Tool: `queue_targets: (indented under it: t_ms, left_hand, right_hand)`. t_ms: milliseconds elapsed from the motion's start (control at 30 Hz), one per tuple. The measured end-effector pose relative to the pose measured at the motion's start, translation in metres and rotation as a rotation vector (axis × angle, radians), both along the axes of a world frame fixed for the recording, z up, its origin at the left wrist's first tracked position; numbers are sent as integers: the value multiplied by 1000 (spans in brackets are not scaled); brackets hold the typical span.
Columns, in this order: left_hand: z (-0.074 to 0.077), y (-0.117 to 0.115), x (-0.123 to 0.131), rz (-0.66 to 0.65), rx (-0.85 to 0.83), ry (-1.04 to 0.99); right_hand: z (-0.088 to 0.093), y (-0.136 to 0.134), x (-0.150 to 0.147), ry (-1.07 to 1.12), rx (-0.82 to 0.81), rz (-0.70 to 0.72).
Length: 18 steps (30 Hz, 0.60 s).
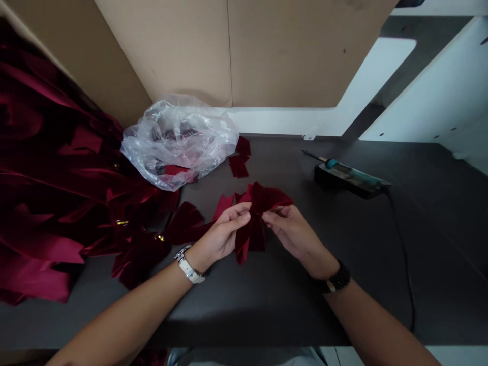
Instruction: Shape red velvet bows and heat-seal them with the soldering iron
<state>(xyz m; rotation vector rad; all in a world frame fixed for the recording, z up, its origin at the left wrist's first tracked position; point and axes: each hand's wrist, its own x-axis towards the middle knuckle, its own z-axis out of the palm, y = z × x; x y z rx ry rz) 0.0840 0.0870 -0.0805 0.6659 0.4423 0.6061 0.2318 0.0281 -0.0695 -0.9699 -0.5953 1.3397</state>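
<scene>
Both left hand (217,236) and right hand (292,231) pinch burgundy velvet (255,229) between closed fingers (238,214), a soldering iron (345,175) and plastic bag (179,142) beyond.

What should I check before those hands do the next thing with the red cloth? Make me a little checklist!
Grip: the dark red velvet piece is pinched by the left hand and right hand: ok.
Tool spot: the teal-handled soldering iron rests on its black stand, apart from both hands: ok.
Iron heat: whether the soldering iron is on or hot: cannot tell.
Cord: the black cord lies on the dark tabletop, beside the right hand, not touching it: ok.
Bag: the crinkly clear plastic bag sits apart from both hands: ok.
</scene>
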Motion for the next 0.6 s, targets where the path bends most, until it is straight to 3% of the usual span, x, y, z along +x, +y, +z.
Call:
queue_targets:
  t_ms: [167, 600]
  left_hand:
    - [4, 0, -1, -148, 68, -42]
    - [3, 0, -3, -246, 95, -91]
  right_hand:
    - [-1, -2, 4, -36, 59, 60]
    - [4, -3, 6, -64, 82, 200]
